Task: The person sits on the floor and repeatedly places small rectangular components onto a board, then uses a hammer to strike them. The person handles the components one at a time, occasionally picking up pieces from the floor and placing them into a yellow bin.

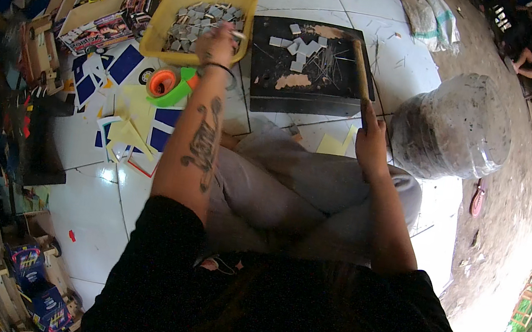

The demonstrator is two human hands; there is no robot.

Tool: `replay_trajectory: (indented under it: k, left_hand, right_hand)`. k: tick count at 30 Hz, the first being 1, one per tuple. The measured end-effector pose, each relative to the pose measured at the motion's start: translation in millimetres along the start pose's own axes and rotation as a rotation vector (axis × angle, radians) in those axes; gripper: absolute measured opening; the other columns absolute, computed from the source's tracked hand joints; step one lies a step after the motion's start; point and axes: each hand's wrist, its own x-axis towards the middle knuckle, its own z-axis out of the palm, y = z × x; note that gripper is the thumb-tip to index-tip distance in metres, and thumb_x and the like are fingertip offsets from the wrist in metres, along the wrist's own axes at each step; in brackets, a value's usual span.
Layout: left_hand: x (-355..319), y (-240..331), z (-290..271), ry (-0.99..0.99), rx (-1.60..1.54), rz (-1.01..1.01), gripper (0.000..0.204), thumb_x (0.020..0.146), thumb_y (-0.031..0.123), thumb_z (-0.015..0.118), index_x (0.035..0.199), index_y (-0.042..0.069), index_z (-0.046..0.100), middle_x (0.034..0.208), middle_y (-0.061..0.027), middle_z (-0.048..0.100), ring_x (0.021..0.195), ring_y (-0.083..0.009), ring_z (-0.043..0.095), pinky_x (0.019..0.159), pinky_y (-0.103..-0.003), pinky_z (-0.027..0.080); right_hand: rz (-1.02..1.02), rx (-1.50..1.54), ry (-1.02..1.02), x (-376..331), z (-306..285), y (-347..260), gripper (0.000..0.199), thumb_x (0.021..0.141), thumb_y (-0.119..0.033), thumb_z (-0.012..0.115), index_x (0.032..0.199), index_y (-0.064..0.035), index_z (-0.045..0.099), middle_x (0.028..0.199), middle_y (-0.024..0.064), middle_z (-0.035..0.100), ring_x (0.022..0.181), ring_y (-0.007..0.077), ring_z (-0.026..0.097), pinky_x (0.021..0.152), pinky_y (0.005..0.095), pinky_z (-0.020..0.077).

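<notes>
Your left hand point(217, 47) is lowered into the right part of the yellow basin point(250, 12), its fingers right over the loose grey pieces point(195, 19) that cover the bottom. The fingers are bunched, with a small pale piece point(238, 35) showing at the tips; they are too blurred for you to tell whether they pinch it or only touch it.

Your right hand point(372, 143) is closed around the lower end of a wooden stick point(361, 69), which slants up and away from you along the right side of the low black worktop point(276, 102). More grey squares point(301, 49) lie grouped near the middle of that worktop, left of the stick and well apart from your right fingers. Thin pins point(328, 67) are scattered between those squares and the stick. The basin stands on the tiled floor point(92, 197), just left of the worktop.
</notes>
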Motion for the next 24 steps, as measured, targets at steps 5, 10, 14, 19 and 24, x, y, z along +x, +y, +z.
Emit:
replay_trajectory:
  k: [5,10,14,19,24]
  left_hand:
    - [70,-11,-21,0.001,0.357,-0.185,0.036,0.080,0.036,0.065,0.071,0.001,0.066,0.070,-0.0102,0.065,0.067,-0.0240,0.063,0.064,-0.037,0.048]
    - [-17,-10,12,-0.194,0.614,0.522,0.031,0.075,0.030,0.068,0.092,0.004,0.066,0.100,-0.0131,0.062,0.095,-0.0304,0.057,0.080,-0.039,0.045]
    - [-77,10,48,-0.395,0.888,0.789,0.032,0.073,0.031,0.069,0.096,0.009,0.066,0.096,-0.0108,0.059,0.092,-0.0322,0.055,0.081,-0.042,0.045]
    - [-90,11,55,-0.442,0.920,0.842,0.026,0.067,0.019,0.070,0.091,0.010,0.065,0.090,-0.0098,0.059,0.089,-0.0299,0.055,0.076,-0.043,0.044]
    - [-87,8,40,-0.558,0.716,0.698,0.024,0.071,0.005,0.068,0.094,0.008,0.062,0.077,-0.0093,0.062,0.072,-0.0270,0.060,0.066,-0.037,0.048]
  right_hand:
    - [-0.175,-0.239,0.212,11,-7,-32,0.069,0.074,-0.007,0.061,0.137,-0.0155,0.034,0.120,0.0207,0.042,0.112,0.0386,0.043,0.091,0.0482,0.0388]
    - [-0.291,-0.515,-0.043,78,-4,-76,0.035,0.079,-0.027,0.063,0.109,-0.0077,0.060,0.109,0.0128,0.058,0.109,0.0303,0.051,0.090,0.0467,0.0389]
    - [-0.176,-0.663,-0.167,117,30,-80,0.026,0.079,-0.029,0.060,0.087,-0.0049,0.067,0.092,0.0122,0.066,0.090,0.0287,0.062,0.082,0.0458,0.0451]
    - [-0.177,-0.555,-0.153,143,43,-59,0.026,0.076,-0.027,0.062,0.079,-0.0016,0.067,0.083,0.0172,0.067,0.075,0.0326,0.065,0.072,0.0412,0.0512]
    - [-0.288,-0.335,-0.150,136,24,-47,0.024,0.077,-0.024,0.058,0.079,-0.0013,0.067,0.085,0.0190,0.066,0.079,0.0323,0.065,0.074,0.0409,0.0518]
